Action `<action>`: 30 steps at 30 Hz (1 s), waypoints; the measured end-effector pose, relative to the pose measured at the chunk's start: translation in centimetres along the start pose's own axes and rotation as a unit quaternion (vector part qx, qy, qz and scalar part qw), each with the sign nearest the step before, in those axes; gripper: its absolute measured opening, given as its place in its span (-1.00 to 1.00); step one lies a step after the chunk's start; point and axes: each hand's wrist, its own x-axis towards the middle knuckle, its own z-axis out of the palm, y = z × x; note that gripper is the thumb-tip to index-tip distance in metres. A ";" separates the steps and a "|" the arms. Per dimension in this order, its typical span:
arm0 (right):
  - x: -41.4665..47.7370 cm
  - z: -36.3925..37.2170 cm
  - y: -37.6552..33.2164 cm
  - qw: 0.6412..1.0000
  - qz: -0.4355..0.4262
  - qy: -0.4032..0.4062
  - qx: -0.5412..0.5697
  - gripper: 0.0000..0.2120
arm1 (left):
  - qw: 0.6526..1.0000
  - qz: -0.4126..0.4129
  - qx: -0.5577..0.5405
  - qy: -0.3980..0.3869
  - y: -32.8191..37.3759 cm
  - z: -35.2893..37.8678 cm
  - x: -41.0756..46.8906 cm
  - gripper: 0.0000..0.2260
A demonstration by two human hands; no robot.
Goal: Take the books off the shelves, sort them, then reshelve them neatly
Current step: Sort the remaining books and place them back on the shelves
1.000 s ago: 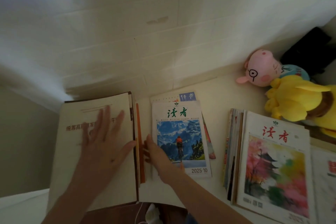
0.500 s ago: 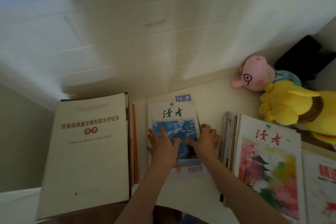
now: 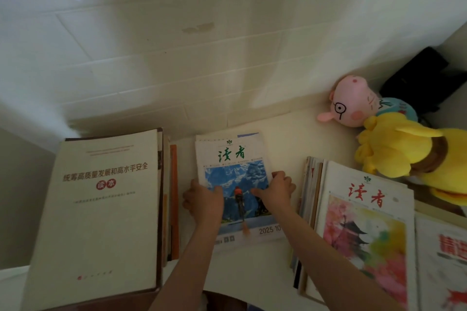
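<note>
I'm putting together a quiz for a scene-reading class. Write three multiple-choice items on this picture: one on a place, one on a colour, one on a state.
1. Where is the pink plush pig?
A. front left
B. back right, beside the yellow plush toy
C. on the floor

2. What colour is the title on the mountain-cover magazine?
A. green
B. red
C. black

3. What are the hands doing?
A. both hang idle
B. only one touches the magazine
C. the left hand and the right hand each grip a side edge of it

Answers:
1 B: the pig lies near the wall, next to the yellow toy.
2 A: the two large characters are green.
3 C: both thumbs lie on the cover, with the fingers curled at the edges.
</note>
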 end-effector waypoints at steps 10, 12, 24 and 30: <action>-2.1 -3.0 0.7 0.983 -0.072 -0.024 0.166 -0.68 | 0.978 0.172 -0.119 0.009 1.0 -1.7 -2.2 -0.81; -3.3 -4.7 0.8 0.975 -0.097 -0.004 0.200 -0.61 | 0.968 0.201 -0.148 0.019 1.6 -3.0 -3.2 -0.88; -9.5 -15.9 13.4 0.960 0.015 0.178 0.214 -0.50 | 0.928 0.331 -0.046 -0.165 5.1 4.5 -13.5 -0.86; -9.1 -14.0 18.9 0.980 0.110 0.152 0.067 -0.23 | 0.905 0.243 0.088 -0.337 3.3 8.4 -13.5 -0.30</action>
